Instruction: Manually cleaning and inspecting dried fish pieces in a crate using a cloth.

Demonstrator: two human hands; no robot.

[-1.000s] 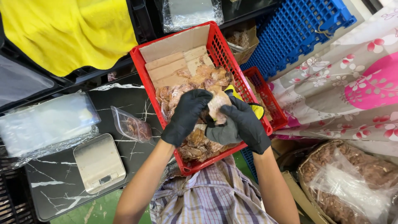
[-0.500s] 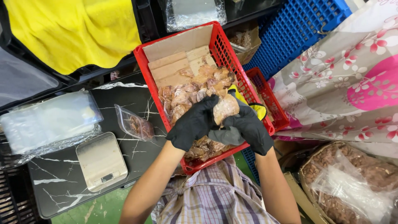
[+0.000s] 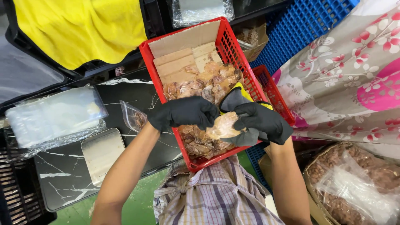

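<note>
Both my hands wear black gloves and meet over the near end of a red plastic crate (image 3: pixel 228 45). The crate is lined with cardboard and holds several pale brown dried pieces (image 3: pixel 204 85). My left hand (image 3: pixel 183 113) and my right hand (image 3: pixel 261 121) pinch one pale brown piece (image 3: pixel 223 126) between them, just above the pile. A dark grey and yellow object (image 3: pixel 234 98) lies under my right hand; I cannot tell what it is.
A small clear bag with brown bits (image 3: pixel 134 117) and a silver scale (image 3: pixel 102 155) sit on the black marbled top (image 3: pixel 62 183), beside a stack of clear bags (image 3: pixel 52 118). Yellow cloth (image 3: pixel 83 29) lies behind; blue crates (image 3: pixel 308 29), floral cloth (image 3: pixel 346 83) and a large bag of brown pieces (image 3: pixel 358 183) are on the right.
My hands have drawn back from the middle of the pile to the crate's near end, lifting one piece clear of the others.
</note>
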